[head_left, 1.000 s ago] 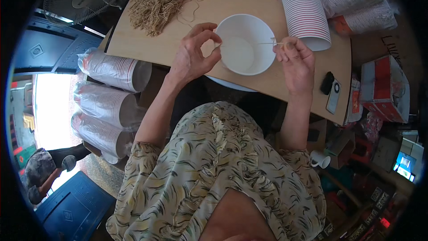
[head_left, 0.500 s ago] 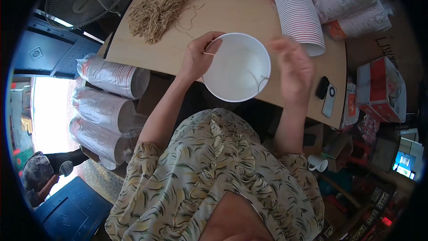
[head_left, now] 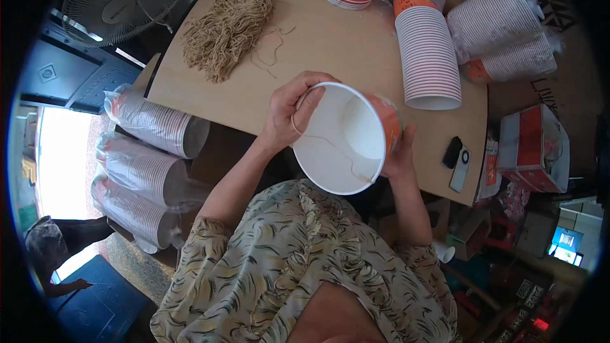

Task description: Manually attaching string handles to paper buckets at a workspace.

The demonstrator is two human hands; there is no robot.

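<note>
I hold a paper bucket, white inside and orange outside, tilted with its mouth toward me above the near edge of the table. My left hand grips its left rim, fingers over the edge. My right hand supports its right outer side, mostly hidden behind the bucket. A thin tan string runs across the bucket's mouth from the left rim down to the lower right rim.
A bundle of tan strings lies on the wooden table at the left. Stacks of paper buckets lie at the back right. Wrapped stacks sit left of the table. A phone, a fan.
The bucket has been lifted off the table and tipped toward me. My right hand has moved from the rim to the bucket's outer side, and the string now spans the opening.
</note>
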